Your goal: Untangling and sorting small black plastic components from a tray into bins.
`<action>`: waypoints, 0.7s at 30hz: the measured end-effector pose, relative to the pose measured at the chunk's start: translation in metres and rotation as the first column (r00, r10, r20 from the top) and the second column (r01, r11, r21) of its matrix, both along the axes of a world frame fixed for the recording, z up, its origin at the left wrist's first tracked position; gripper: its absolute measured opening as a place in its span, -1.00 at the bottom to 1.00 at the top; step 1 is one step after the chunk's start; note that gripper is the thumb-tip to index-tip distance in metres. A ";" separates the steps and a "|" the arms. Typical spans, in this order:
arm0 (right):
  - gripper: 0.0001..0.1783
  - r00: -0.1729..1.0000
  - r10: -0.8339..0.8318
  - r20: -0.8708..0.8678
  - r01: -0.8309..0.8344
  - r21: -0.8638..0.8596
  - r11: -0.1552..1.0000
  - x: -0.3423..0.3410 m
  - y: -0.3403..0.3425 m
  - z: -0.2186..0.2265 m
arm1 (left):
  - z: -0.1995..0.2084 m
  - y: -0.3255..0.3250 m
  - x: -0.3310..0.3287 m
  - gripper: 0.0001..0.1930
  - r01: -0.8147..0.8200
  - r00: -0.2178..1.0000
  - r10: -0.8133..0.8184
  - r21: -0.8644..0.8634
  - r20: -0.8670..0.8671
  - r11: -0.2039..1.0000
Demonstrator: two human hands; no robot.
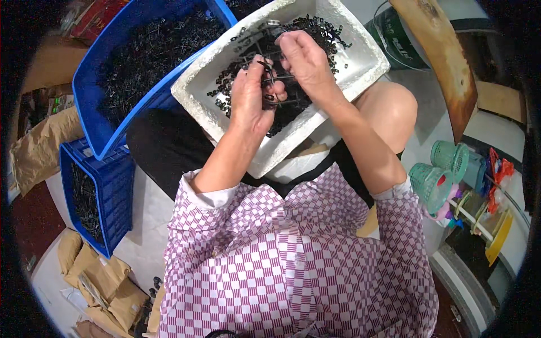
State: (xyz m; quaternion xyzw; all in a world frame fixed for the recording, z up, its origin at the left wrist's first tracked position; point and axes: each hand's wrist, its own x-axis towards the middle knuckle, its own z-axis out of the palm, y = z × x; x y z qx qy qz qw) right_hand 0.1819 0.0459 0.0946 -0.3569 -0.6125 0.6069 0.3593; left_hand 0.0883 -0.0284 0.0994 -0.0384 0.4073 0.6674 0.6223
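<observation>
Both of my hands work above a white foam box (376, 62) resting across my legs. Many small black plastic pieces (324, 31) lie loose inside it. My left hand (247, 101) is curled around a thin, branched black plastic piece (269, 72), its thumb and fingers closed. Just to the right and slightly farther away, my right hand (309, 63) has thumb and fingers pinched together at the far end of the thin black stems. Its fingertips are partly hidden, so exactly what it grips is hard to make out.
A large blue crate (84, 98) full of black branched pieces stands at the left, with a smaller blue crate (115, 194) nearer. Brown paper packages (107, 276) lie at the lower left. On the right are a dark green bucket (394, 42), a wooden board (445, 62) and green baskets (429, 183).
</observation>
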 end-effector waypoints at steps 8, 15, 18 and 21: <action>-0.80 0.996 -0.026 0.082 0.008 0.220 0.975 0.011 0.011 -0.011 | 0.001 0.001 -0.001 -0.77 0.186 0.965 -0.189 -0.031 -0.181 0.982; -0.80 0.944 -0.235 -0.231 0.111 -0.449 0.887 0.036 0.038 -0.015 | -0.003 -0.009 0.006 -0.78 0.162 0.939 -0.182 -0.090 -0.293 0.983; -0.78 0.947 -0.202 -0.251 0.053 -0.499 0.865 0.025 0.029 -0.005 | -0.001 -0.007 0.002 -0.78 0.131 0.948 -0.158 -0.114 -0.275 0.985; -0.76 0.978 -0.151 -0.143 0.051 -0.539 0.841 0.009 0.008 0.000 | -0.001 -0.008 0.003 -0.78 0.108 0.961 -0.137 -0.132 -0.242 0.985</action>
